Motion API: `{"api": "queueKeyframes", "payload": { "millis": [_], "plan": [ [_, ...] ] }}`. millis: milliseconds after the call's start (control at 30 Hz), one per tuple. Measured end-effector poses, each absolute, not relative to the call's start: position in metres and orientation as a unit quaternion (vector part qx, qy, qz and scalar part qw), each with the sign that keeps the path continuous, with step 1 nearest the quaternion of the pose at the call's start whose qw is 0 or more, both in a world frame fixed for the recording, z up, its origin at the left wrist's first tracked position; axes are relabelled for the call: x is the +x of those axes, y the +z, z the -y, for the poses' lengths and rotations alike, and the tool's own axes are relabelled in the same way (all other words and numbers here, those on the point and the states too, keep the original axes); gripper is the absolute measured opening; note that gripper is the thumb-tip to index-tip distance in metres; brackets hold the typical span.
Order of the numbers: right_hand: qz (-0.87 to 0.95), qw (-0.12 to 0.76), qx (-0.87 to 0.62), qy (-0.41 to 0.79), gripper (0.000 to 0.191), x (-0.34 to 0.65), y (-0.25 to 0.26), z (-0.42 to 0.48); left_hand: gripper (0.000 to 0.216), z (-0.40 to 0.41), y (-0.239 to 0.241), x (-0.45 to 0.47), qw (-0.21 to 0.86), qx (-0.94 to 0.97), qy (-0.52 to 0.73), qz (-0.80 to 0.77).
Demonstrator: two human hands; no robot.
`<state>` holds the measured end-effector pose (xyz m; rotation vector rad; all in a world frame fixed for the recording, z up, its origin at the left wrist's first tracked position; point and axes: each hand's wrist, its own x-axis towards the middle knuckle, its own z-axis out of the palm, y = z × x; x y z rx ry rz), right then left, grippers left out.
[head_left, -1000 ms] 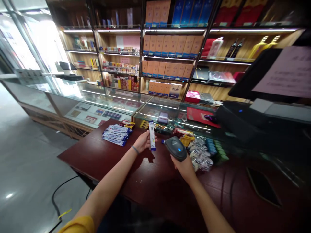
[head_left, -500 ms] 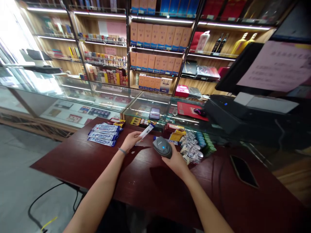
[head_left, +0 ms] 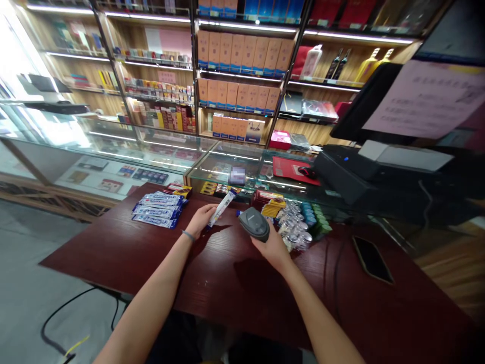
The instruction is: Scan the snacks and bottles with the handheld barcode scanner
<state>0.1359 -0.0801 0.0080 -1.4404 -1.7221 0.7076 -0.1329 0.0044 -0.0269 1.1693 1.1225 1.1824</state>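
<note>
From here the dark red-brown table (head_left: 129, 258) shows its grain in the light. Toward its left side, a heap of blue-and-white packets (head_left: 157, 210) lies overlapping, with red-and-yellow packs (head_left: 178, 189) just behind. Along the back, right of the middle, sit brown-and-yellow packs (head_left: 273, 207), then, side by side, a cluster of clear-wrapped pieces (head_left: 293, 226) with silvery tops, a blue row (head_left: 308, 214) and a green row (head_left: 322, 221). A dark phone (head_left: 373, 259) lies apart, farther right. Behind, the glass counter (head_left: 166, 157) bears a red mat (head_left: 287, 168) with a mouse (head_left: 307, 172) on it. On the grey floor (head_left: 22, 283) a black cable (head_left: 53, 343) curves.
</note>
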Motion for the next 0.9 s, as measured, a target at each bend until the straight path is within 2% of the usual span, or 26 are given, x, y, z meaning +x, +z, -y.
{"api": "queueKeyframes", "payload": {
  "millis": [100, 233, 367, 467, 600, 900],
  "plan": [
    [0.641, 0.455, -0.545, 0.293, 0.053, 0.145, 0.013, 0.077, 0.051, -0.005, -0.033, -0.128, 0.479, 0.530, 0.508, -0.482],
    [0.575, 0.535, -0.544, 0.296, 0.042, 0.156, 0.029, 0.078, 0.031, 0.004, -0.037, -0.112, 0.303, 0.667, 0.485, -0.478],
    [0.537, 0.584, -0.539, 0.284, 0.035, 0.166, 0.042, 0.079, 0.032, 0.012, -0.036, -0.084, 0.098, 0.821, 0.370, -0.424],
    [0.519, 0.610, -0.527, 0.286, 0.026, 0.175, 0.046, 0.078, 0.033, 0.011, -0.036, -0.060, 0.006, 0.881, 0.281, -0.381],
    [0.499, 0.626, -0.517, 0.303, 0.028, 0.183, 0.047, 0.076, 0.029, 0.001, -0.039, -0.031, -0.035, 0.893, 0.230, -0.385],
    [0.466, 0.663, -0.489, 0.321, 0.026, 0.186, 0.056, 0.081, 0.025, -0.021, -0.056, -0.002, -0.046, 0.895, 0.210, -0.390]
  ]
}}
